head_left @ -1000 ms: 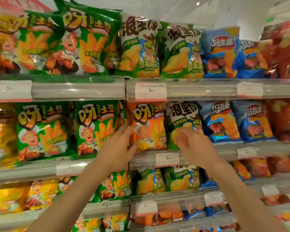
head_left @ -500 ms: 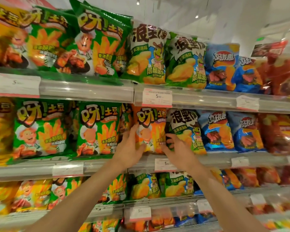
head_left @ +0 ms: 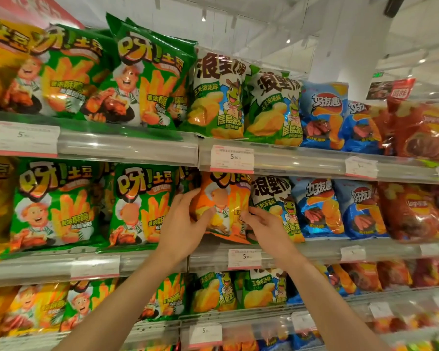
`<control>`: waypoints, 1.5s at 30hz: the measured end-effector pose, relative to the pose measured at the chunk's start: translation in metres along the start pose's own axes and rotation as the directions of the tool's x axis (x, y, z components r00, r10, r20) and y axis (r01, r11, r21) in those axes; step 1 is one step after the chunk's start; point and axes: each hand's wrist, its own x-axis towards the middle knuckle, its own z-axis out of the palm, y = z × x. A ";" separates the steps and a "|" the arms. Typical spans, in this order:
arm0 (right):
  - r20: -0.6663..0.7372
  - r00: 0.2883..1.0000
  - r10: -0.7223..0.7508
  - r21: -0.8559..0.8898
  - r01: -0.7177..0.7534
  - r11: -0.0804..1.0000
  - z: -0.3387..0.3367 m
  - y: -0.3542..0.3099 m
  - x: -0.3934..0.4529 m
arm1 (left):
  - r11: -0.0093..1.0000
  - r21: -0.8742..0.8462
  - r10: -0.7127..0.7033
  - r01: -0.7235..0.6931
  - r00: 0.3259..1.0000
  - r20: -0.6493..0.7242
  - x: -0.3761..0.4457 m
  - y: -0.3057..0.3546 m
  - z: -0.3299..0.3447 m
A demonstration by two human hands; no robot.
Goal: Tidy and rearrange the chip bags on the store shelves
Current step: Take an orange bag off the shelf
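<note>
Clearly the step in hand is straightening one bag: both hands close on the glossy orange foil chip bag (head_left: 221, 209) that stands in the middle shelf row. The left hand (head_left: 185, 224) cups its left edge, thumb across the front and fingers curled behind, while the right hand (head_left: 261, 226) pinches the lower right edge with bent fingers. Neither hand is spread flat; each has hold of this bag and nothing else.

The bag stands on the clear-fronted middle shelf rail (head_left: 147, 264), a little tilted, its bottom corner hanging over the lip above the white price tag (head_left: 244, 259). It is wedged between a green foil chip bag with a chef cartoon (head_left: 140, 206) on its left and a green-and-blue corn-snack bag with a cartoon animal (head_left: 276, 206) on its right, touching both.

Next, I judge, the bag needs lifting slightly and pushing back so its base clears the lip and it faces squarely forward. Room is tight: the upper shelf rail (head_left: 302, 163) sits just above its top seam, and the neighbours crowd both sides, so any sideways shove could topple them.
</note>
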 end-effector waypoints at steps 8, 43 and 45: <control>-0.084 0.990 0.111 0.252 -0.087 0.964 0.025 0.006 -0.044 | 0.943 -0.292 -0.122 0.158 0.983 0.139 -0.050 -0.003 -0.027; 0.125 0.977 0.171 0.454 -0.210 0.866 0.127 0.031 -0.260 | 0.811 -0.309 -0.446 0.497 0.867 0.224 -0.250 0.007 -0.158; 0.150 0.977 0.151 0.432 -0.202 0.879 0.153 0.019 -0.262 | 0.817 -0.326 -0.426 0.476 0.878 0.217 -0.250 -0.005 -0.189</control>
